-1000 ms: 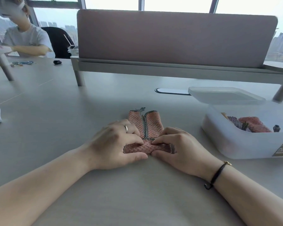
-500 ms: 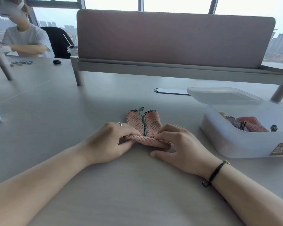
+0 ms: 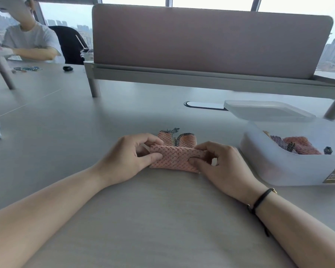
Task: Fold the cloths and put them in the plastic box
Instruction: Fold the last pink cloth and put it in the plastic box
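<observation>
**Pink cloth pinched at both ends on the desk**

The wide pale grey desk (image 3: 162,219) fills the view, with a dusty-pink fabric divider panel (image 3: 201,39) standing across its far side. To the right sits the translucent white plastic box (image 3: 275,167), open, with folded pink and dark-patterned cloths (image 3: 298,147) inside; its clear flat lid (image 3: 267,111) lies just behind it. Between the 2 hands, left of the box and apart from it, the pink waffle-knit cloth with black-checked trim (image 3: 176,157) rests on the desk, its near edge raised. The left hand (image 3: 128,159) pinches the cloth's left end between thumb and fingers; the right hand (image 3: 222,165) pinches the right end likewise. A black cord bracelet (image 3: 259,199) circles the right wrist.
</observation>
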The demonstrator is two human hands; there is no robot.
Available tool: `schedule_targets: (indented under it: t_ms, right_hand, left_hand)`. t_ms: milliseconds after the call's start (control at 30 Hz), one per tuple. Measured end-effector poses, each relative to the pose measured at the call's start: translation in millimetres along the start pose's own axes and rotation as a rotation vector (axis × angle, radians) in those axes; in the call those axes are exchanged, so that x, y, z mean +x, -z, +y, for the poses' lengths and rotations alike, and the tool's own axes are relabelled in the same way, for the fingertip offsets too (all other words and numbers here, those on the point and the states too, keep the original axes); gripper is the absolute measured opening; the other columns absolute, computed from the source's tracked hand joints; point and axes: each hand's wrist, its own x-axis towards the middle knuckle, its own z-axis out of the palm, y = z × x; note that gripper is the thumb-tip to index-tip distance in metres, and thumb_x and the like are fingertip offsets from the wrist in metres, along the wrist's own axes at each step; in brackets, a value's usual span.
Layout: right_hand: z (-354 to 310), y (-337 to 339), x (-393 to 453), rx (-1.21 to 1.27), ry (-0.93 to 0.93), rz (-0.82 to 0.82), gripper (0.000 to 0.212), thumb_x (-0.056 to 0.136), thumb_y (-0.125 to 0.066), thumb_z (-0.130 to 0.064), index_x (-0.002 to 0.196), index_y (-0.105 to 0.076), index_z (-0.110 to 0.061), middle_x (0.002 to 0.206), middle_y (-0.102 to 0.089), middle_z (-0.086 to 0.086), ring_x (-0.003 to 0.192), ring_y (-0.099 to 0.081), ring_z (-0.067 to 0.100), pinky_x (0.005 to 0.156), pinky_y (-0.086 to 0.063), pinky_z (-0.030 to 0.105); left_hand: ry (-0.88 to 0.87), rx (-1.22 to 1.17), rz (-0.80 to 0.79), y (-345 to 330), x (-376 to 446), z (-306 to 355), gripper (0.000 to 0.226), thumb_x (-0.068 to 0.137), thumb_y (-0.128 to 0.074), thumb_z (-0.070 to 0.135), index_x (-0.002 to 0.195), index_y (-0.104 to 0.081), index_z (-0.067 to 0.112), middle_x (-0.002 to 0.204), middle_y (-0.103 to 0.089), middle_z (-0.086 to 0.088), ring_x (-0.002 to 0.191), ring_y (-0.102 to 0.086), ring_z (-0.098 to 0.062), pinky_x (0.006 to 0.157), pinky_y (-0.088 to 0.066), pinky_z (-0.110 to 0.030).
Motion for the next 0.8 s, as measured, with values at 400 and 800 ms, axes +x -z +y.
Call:
schedule_targets:
  t_ms: [400,800]
  right_hand:
    - [3,-5,5,0.076,-0.146,-0.044,0.027,0.076,-0.077,-0.039,0.097,-0.062,-0.033,0.055,-0.060,-0.006,0.048,-0.050,0.002,0.053,-0.035,0.020]
    - [-1,-5,3,-0.101,0.024,0.132,0.013,0.075,-0.080,-0.035,0.082,-0.070,-0.030,0.081,-0.056,-0.011,0.073,-0.051,0.003,0.062,-0.037,0.018]
  left_hand:
    - [-0.093,0.215,0.123,-17,3,12,0.018,0.084,-0.078,0.020,0.098,-0.070,0.027,0.076,-0.057,0.011,0.054,-0.056,-0.001,0.063,-0.036,-0.004]
    - [-0.435,0.534,-0.195,-14,-4,15,0.046,0.096,-0.047,0.051,0.133,-0.062,0.027,0.151,-0.048,0.008,0.141,-0.040,-0.009,0.116,-0.032,-0.028]
